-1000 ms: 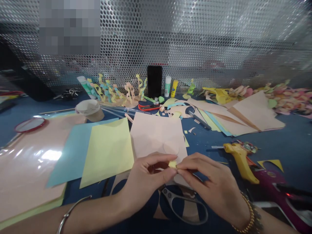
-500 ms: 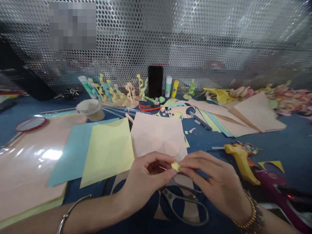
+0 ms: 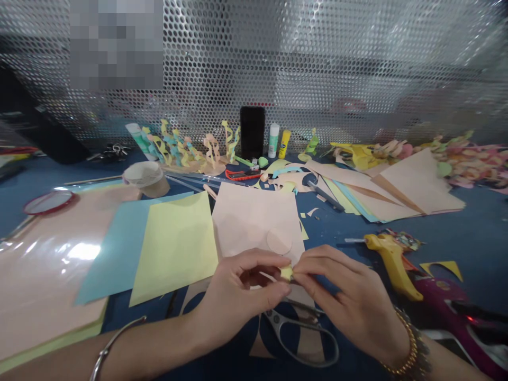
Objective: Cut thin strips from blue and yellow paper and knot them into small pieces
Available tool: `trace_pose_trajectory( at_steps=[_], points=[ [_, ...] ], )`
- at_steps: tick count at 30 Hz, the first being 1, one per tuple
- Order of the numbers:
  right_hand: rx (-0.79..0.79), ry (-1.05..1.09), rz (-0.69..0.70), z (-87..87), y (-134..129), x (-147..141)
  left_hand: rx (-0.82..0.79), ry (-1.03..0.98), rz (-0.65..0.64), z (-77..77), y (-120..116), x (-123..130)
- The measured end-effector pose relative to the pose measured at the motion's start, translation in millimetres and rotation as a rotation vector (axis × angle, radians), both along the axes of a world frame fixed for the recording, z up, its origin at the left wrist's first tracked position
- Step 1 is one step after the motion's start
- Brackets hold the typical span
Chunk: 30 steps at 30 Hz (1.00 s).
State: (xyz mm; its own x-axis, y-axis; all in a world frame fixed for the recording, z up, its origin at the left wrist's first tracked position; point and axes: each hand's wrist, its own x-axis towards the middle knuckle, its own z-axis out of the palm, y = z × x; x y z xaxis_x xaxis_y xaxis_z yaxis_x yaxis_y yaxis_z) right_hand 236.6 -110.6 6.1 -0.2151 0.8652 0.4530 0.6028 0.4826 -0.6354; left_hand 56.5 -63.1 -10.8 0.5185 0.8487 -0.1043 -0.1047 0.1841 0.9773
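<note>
A small yellow paper star [image 3: 286, 273] is pinched between the fingertips of my left hand [image 3: 248, 288] and my right hand [image 3: 343, 291]. The left thumb and forefinger hold its left side; the right fingertips touch its right edge. Just beyond the hands, a pale pink paper circle [image 3: 279, 241] lies on a pale pink sheet [image 3: 256, 211]. Beneath the hands, grey-handled scissors [image 3: 307, 338] rest over cut paper scraps. To the left are a yellow sheet [image 3: 177, 243] and a blue sheet [image 3: 115, 259].
A yellow glue gun [image 3: 392, 262] lies at the right by a purple object [image 3: 448, 301]. At the back stand a black phone [image 3: 252, 132], glue sticks [image 3: 273, 140] and curled paper pieces [image 3: 170, 145]. A paper cup [image 3: 146, 179] and a red-rimmed disc [image 3: 50, 202] are at the left.
The yellow star has turned slightly and moved a little to the right between my fingertips. My left thumb and forefinger have shifted slightly to the right.
</note>
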Motion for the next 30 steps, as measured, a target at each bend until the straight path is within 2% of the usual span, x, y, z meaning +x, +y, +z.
trace_pose_trajectory(
  at_steps=[8,16,19,23,30],
  points=[
    [0.045,0.001,-0.055,-1.1,-1.5,-3.3,0.031,0.010,0.048,-0.4,-0.2,0.0],
    [-0.280,0.223,-0.134,3.2,0.3,-3.1,-0.023,0.049,0.055,-3.5,-0.5,-1.1],
    [-0.337,0.257,-0.139,3.1,1.2,-2.3,-0.056,0.109,0.072,-0.7,0.3,-0.6],
    [-0.306,0.226,-0.133,3.1,2.5,-3.7,-0.083,0.157,0.090,4.8,1.2,0.7],
    [-0.121,0.111,-0.129,0.2,0.8,-7.0,0.044,0.191,0.122,3.7,-1.0,-0.9]
  ],
)
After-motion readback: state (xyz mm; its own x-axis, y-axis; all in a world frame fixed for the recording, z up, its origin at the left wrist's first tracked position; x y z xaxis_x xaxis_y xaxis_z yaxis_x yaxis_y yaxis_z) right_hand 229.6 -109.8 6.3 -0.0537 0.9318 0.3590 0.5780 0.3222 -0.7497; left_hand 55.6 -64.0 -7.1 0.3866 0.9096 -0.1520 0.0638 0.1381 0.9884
